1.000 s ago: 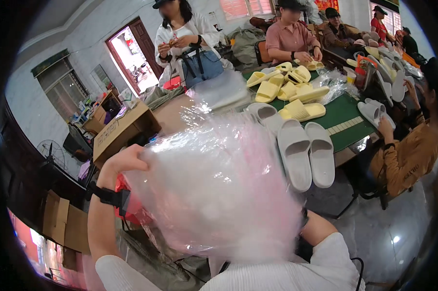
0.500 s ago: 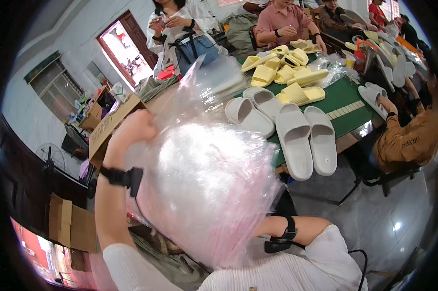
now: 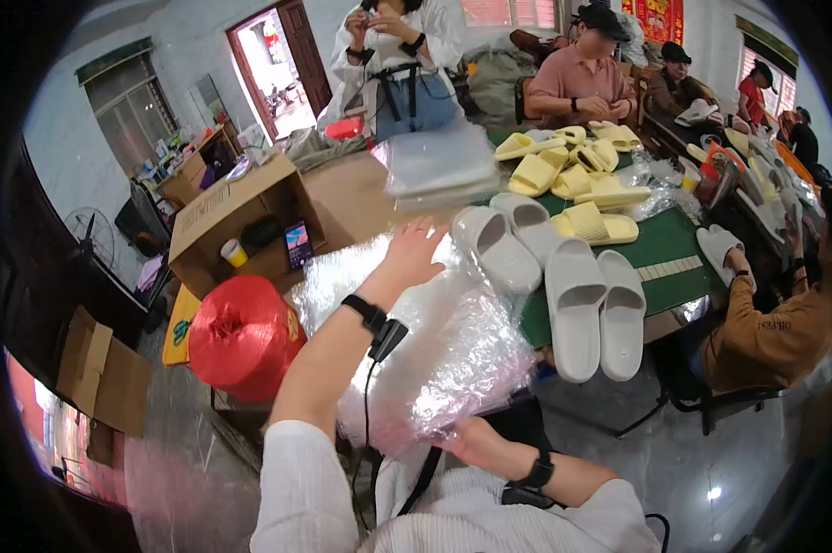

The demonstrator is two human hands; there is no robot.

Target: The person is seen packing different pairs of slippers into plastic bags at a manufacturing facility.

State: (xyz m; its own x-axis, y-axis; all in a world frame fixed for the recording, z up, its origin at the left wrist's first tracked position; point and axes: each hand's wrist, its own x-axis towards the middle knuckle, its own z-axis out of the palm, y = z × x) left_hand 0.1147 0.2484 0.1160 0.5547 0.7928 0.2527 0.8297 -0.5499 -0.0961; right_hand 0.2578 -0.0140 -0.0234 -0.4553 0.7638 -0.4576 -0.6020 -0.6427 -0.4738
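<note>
1. The left hand (image 3: 414,253) lies flat with fingers spread wide, palm down on a clear plastic bag (image 3: 434,341); it grips nothing.
2. The right hand (image 3: 471,441) is at 6 o'clock of the bag, its fingers curled tight on the bag's lower edge.
3. The one bag is crinkled and glossy, spread over the table edge in front of the person, near the middle of the view.
4. Each wrist wears one black band; a cable hangs from the left one.
5. At 12 o'clock of the left hand sits one stack of clear bags (image 3: 439,166).
6. At 3 o'clock of the left hand lie four white slippers (image 3: 573,309), in two pairs, on a green mat (image 3: 669,241).
7. Beyond them, at 1 o'clock, is a heap of yellow slippers (image 3: 573,180); I cannot count them surely.
8. At 8 o'clock of the left hand stands one red spool of twine (image 3: 243,336).
9. At 10 o'clock is one open cardboard box (image 3: 236,207).
10. Other people sit or stand around the far side of the table.
</note>
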